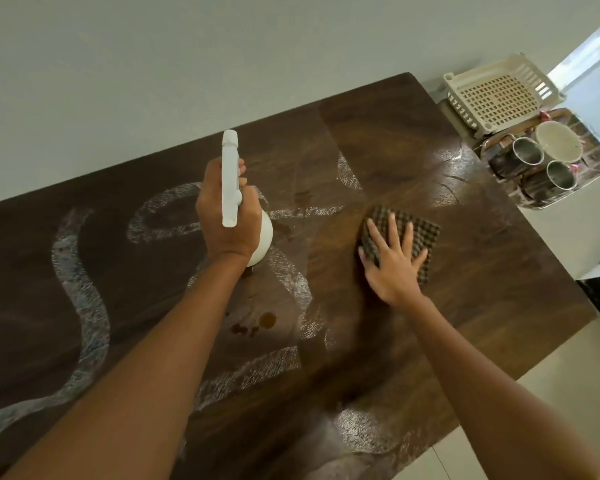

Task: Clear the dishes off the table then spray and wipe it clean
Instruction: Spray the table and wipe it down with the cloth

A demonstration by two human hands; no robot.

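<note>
The white spray bottle [230, 178] is held above the middle of the dark wooden worktop [482, 289]. The long axis of its spray head runs from the person outward, and the nozzle points away toward the worktop's far edge and the pale wall behind it. Its rounded body hangs below the grip, just over the wood. The left hand [212, 216] grasps the bottle at the neck, with the fingers curled round the front under the spray head.

To the right of the bottle, a little apart, a folded brown checked cloth [420, 233] lies flat on the worktop. The right hand [392, 265] presses down on it with straight, spread fingers. The palm covers the cloth's near left part, and the far right corner is left bare.

Whitish foam trails [84, 306] wind in loops and curves over the left and middle of the wood, and one passes beneath the bottle. A few small brown spots [267, 320] sit near the left forearm. The wood around the cloth looks wet and shiny.

Past the worktop's far right corner stands a tray [551, 202] holding two steel mugs [527, 152] and a pale bowl [558, 142]. A cream plastic dish rack [499, 95] stands just behind it.
</note>
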